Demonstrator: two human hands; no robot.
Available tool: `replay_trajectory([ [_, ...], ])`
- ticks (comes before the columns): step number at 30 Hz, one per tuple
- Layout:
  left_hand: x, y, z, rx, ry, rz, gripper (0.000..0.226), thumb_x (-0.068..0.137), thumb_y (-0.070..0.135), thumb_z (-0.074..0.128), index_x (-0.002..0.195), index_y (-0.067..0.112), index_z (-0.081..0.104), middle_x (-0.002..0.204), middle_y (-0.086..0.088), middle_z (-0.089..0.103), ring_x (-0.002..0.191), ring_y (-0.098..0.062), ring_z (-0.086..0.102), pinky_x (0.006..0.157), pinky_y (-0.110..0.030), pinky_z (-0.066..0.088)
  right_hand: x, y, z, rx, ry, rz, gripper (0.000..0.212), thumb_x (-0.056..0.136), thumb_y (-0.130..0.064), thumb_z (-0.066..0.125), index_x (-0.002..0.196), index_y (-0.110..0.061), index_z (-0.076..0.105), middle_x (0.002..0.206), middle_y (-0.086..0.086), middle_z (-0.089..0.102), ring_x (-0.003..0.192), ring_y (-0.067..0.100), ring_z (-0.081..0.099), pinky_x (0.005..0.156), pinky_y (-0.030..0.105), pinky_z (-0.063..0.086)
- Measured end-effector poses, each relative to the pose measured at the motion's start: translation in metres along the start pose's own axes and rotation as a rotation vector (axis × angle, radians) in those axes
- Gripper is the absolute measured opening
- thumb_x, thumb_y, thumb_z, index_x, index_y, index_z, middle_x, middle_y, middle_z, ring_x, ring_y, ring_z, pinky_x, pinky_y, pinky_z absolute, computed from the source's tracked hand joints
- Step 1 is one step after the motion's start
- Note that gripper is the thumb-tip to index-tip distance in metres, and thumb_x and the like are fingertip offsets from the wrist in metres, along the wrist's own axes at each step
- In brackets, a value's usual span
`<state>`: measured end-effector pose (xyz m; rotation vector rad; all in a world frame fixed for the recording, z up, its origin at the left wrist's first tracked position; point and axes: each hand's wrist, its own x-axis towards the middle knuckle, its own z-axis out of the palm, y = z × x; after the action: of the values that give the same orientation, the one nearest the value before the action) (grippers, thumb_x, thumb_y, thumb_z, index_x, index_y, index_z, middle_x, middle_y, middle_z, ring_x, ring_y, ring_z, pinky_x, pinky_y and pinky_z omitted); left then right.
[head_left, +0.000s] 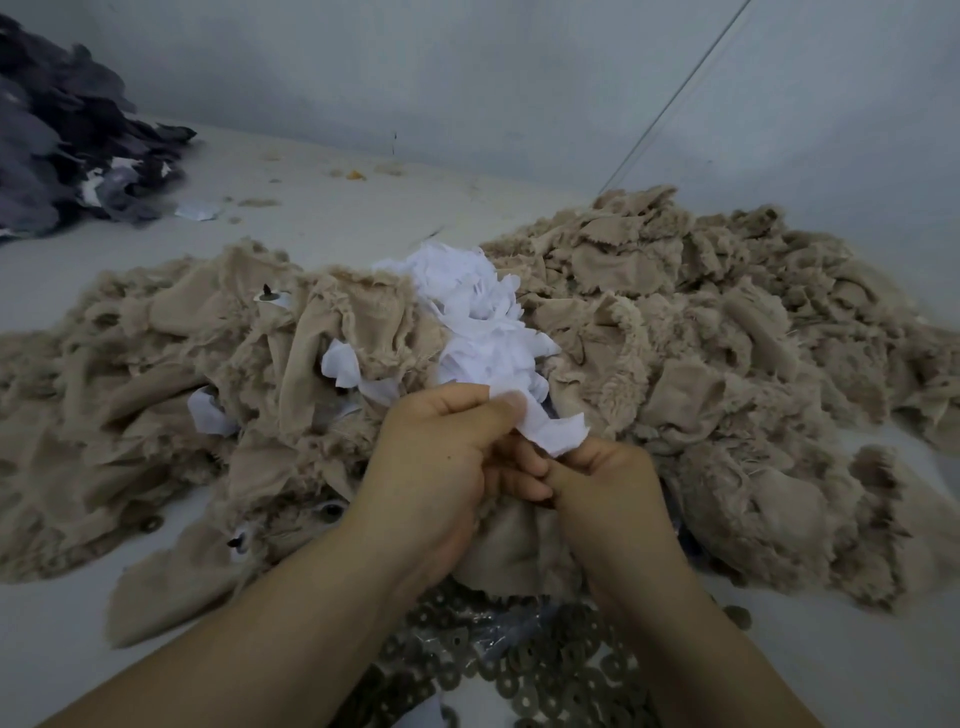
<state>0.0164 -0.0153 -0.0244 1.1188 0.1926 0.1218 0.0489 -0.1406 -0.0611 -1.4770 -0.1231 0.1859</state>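
We hold a small white scrap (551, 432) low in front of us, just above the beige plush pile (727, 338). The fingers (483, 402) of our left hand (441, 457) pinch its upper end, while our right hand (608, 483) curls in and grips its lower edge from beneath. The scrap spans the narrow gap between the two hands, with a heap of white pieces (467, 291) just behind it and grey washers (519, 670) spread under our wrists.
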Motion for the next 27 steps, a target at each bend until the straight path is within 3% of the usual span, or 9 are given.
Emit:
replay_trajectory([
  [3, 0.001, -0.002, -0.003, 0.030, 0.031, 0.006, 0.019, 0.089, 0.000, 0.064, 0.073, -0.003, 0.073, 0.066, -0.027, 0.066, 0.048, -0.023, 0.061, 0.044, -0.026, 0.051, -0.001, -0.002, 0.000, 0.012, -0.001, -0.014, 0.014, 0.088, 0.001, 0.068, 0.079, -0.004, 0.078, 0.077, 0.019, 0.075, 0.075, 0.027, 0.070, 0.077, 0.045, 0.059],
  [6, 0.000, -0.003, -0.004, 0.067, 0.054, 0.017, 0.007, 0.088, -0.004, 0.064, 0.082, -0.005, 0.064, 0.070, -0.030, 0.068, 0.049, -0.026, 0.066, 0.042, -0.026, 0.052, -0.001, -0.002, 0.001, 0.093, -0.020, 0.008, 0.009, 0.088, -0.001, 0.070, 0.086, -0.004, 0.079, 0.074, 0.014, 0.074, 0.070, 0.025, 0.068, 0.071, 0.040, 0.057],
  [10, -0.004, 0.003, -0.005, 0.066, 0.013, 0.017, 0.012, 0.091, -0.003, 0.061, 0.079, -0.002, 0.060, 0.065, -0.028, 0.066, 0.048, -0.030, 0.066, 0.040, -0.028, 0.052, -0.002, -0.004, 0.002, 0.099, -0.001, -0.003, 0.012, 0.090, 0.001, 0.066, 0.090, -0.002, 0.078, 0.079, 0.016, 0.076, 0.072, 0.026, 0.071, 0.068, 0.037, 0.056],
  [15, -0.012, 0.005, -0.001, 0.077, -0.065, -0.006, 0.017, 0.093, -0.001, 0.059, 0.076, -0.005, 0.061, 0.066, -0.022, 0.065, 0.043, -0.028, 0.061, 0.039, -0.028, 0.050, -0.006, -0.008, 0.003, 0.074, -0.037, -0.059, 0.018, 0.087, -0.012, 0.071, 0.071, -0.013, 0.078, 0.061, 0.008, 0.070, 0.055, 0.016, 0.064, 0.049, 0.027, 0.052],
  [17, -0.012, -0.001, 0.000, 0.192, -0.024, 0.036, 0.019, 0.094, -0.001, 0.060, 0.076, -0.005, 0.063, 0.061, -0.019, 0.063, 0.038, -0.028, 0.057, 0.037, -0.028, 0.048, -0.008, -0.010, 0.004, 0.040, -0.030, -0.087, 0.016, 0.084, -0.027, 0.073, 0.070, -0.021, 0.078, 0.060, 0.007, 0.070, 0.055, 0.016, 0.065, 0.046, 0.032, 0.053],
  [19, -0.009, -0.006, -0.001, 0.313, 0.030, 0.093, 0.016, 0.093, 0.003, 0.064, 0.080, -0.004, 0.065, 0.057, -0.017, 0.063, 0.037, -0.028, 0.055, 0.037, -0.028, 0.046, -0.007, -0.009, 0.004, 0.023, -0.009, -0.101, 0.009, 0.085, -0.027, 0.074, 0.085, -0.021, 0.081, 0.073, 0.012, 0.075, 0.070, 0.025, 0.072, 0.060, 0.041, 0.060],
  [22, -0.006, -0.011, -0.004, 0.399, 0.092, 0.154, 0.015, 0.092, 0.008, 0.068, 0.080, -0.001, 0.065, 0.056, -0.018, 0.064, 0.037, -0.031, 0.056, 0.037, -0.028, 0.046, -0.005, -0.007, 0.003, 0.001, 0.013, -0.107, 0.008, 0.087, -0.017, 0.074, 0.089, -0.021, 0.081, 0.080, 0.014, 0.077, 0.082, 0.028, 0.074, 0.073, 0.041, 0.061],
  [25, -0.004, -0.013, -0.007, 0.420, 0.111, 0.169, 0.016, 0.091, 0.011, 0.070, 0.079, 0.001, 0.064, 0.056, -0.017, 0.064, 0.037, -0.030, 0.057, 0.038, -0.029, 0.047, -0.004, -0.008, 0.004, -0.001, 0.009, -0.101, 0.006, 0.086, -0.017, 0.076, 0.086, -0.019, 0.081, 0.081, 0.011, 0.078, 0.085, 0.027, 0.075, 0.073, 0.034, 0.063],
  [27, -0.004, -0.013, -0.007, 0.438, 0.111, 0.181, 0.017, 0.090, 0.012, 0.071, 0.078, 0.001, 0.065, 0.055, -0.016, 0.064, 0.037, -0.030, 0.059, 0.038, -0.028, 0.047, -0.004, -0.008, 0.004, 0.013, 0.012, -0.090, 0.005, 0.085, -0.017, 0.077, 0.084, -0.014, 0.080, 0.082, 0.018, 0.076, 0.080, 0.024, 0.074, 0.069, 0.036, 0.063],
])
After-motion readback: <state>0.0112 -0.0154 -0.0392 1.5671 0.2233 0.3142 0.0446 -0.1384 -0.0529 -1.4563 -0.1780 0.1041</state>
